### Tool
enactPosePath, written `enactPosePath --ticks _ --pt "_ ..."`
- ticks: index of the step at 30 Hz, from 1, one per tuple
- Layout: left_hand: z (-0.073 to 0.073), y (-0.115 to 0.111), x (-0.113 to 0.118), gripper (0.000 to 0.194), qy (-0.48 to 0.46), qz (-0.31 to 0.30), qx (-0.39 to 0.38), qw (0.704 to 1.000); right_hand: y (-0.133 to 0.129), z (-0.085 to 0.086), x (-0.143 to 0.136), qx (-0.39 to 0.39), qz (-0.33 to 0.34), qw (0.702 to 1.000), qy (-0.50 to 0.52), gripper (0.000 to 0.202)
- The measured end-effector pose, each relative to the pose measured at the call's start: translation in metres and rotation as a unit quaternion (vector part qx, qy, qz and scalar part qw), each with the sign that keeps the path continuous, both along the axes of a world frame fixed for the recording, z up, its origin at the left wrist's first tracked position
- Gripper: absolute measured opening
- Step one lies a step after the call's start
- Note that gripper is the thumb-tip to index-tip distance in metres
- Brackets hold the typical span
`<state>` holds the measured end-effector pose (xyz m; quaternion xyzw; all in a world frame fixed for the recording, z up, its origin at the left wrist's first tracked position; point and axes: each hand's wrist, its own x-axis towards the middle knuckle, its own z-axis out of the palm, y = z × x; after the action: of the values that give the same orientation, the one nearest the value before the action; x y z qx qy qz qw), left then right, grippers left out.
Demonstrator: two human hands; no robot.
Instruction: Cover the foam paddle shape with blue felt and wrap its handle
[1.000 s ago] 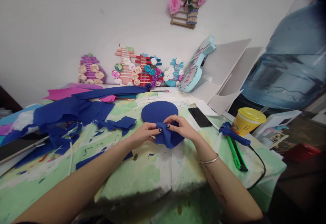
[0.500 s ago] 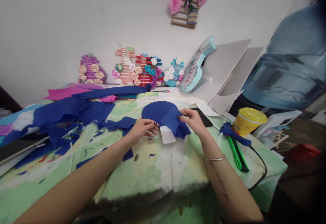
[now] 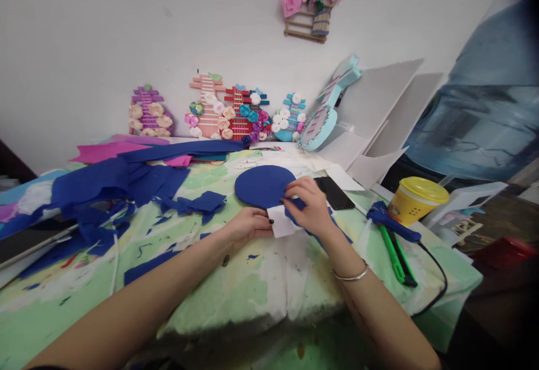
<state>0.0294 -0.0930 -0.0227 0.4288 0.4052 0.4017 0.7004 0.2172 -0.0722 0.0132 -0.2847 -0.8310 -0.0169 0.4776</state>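
A round piece covered in dark blue sheet (image 3: 264, 185) lies on the table, with a short white card tab (image 3: 281, 222) extending from its near edge. My left hand (image 3: 250, 226) is closed at the tab's left edge, thumb and fingers together on it. My right hand (image 3: 309, 204) is bent over the right edge of the disc and tab, its fingers closed on a loose flap of blue sheet (image 3: 337, 229). Part of that flap hangs out behind and below the right wrist. The fingers hide where the flap meets the disc.
Right of my hands lie a black phone (image 3: 337, 192), a blue glue gun (image 3: 391, 221), a green cutter (image 3: 392, 257) and a yellow-lidded tub (image 3: 416, 199). Blue scraps (image 3: 101, 182) spread across the left. Decorated small guitars (image 3: 240, 114) and white boards (image 3: 379, 114) stand along the wall.
My right hand has moved left and folded over the disc's edge, drawing the blue flap off its top toward the lower right. My left fingers have come together on the white tab.
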Motion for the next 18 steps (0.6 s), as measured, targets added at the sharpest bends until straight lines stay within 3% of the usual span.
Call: enactPosePath --ticks 3,5,11,15,18 --pt "0.000 0.000 0.003 0.025 -0.009 0.019 -0.001 1.000 0.001 -0.001 -0.003 -0.114 0.090 0.975 -0.169 0.007" --pt "0.001 0.001 0.003 0.023 -0.006 0.021 -0.005 1.000 0.003 0.001 0.000 -0.181 0.132 0.952 -0.209 0.012" --pt "0.004 0.000 0.003 0.033 0.001 0.019 -0.009 1.000 0.002 0.014 0.016 -0.330 0.238 0.913 -0.037 0.029" --pt "0.003 0.001 0.002 0.035 0.013 0.064 0.016 0.998 0.007 0.013 0.019 -0.417 0.195 0.884 0.083 0.034" --pt "0.003 0.006 -0.004 0.034 0.059 0.117 0.106 0.986 0.016 0.002 0.017 -0.426 0.120 0.895 0.053 0.021"
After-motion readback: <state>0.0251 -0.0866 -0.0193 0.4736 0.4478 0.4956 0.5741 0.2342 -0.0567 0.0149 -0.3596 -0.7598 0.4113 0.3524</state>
